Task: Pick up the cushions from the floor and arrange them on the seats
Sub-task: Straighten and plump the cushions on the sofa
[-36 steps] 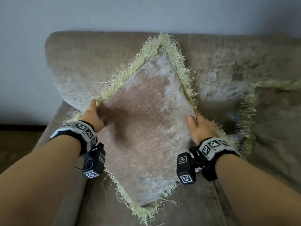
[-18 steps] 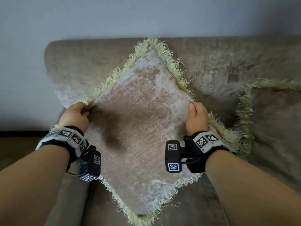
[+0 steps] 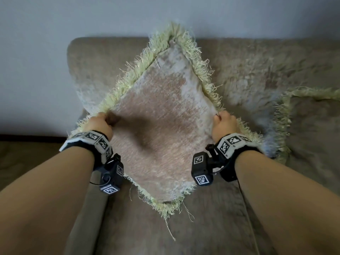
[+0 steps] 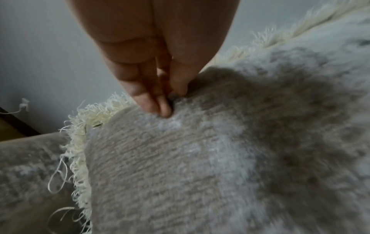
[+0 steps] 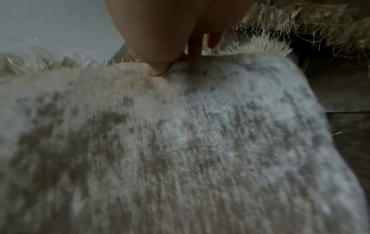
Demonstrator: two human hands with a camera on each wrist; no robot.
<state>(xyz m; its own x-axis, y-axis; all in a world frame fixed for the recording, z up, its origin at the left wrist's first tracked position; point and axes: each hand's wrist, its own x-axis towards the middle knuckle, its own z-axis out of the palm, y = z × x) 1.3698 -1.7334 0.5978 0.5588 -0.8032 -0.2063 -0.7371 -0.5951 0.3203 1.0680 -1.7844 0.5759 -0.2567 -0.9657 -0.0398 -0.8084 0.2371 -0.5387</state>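
Bare forearms; black-and-white tagged wristbands (image 3: pixel 95 139), black camera boxes (image 3: pixel 202 168) with cables

Pale wall (image 3: pixel 55 43) behind; dark baseboard (image 3: pixel 31 138).

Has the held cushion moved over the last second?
Yes. The cushion has risen: its top corner now pokes above the sofa backrest; both hands grip its side corners.

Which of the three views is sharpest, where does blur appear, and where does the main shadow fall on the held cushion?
Head view: sharpest; a dark shadow spreads from the left hand across the cushion, and wide-angle bending stretches the forearms. Left wrist view: fingers fairly clear, fabric blurring toward the lower right. Right wrist view: softest, the cushion pile smeared, dim beyond the right hand.
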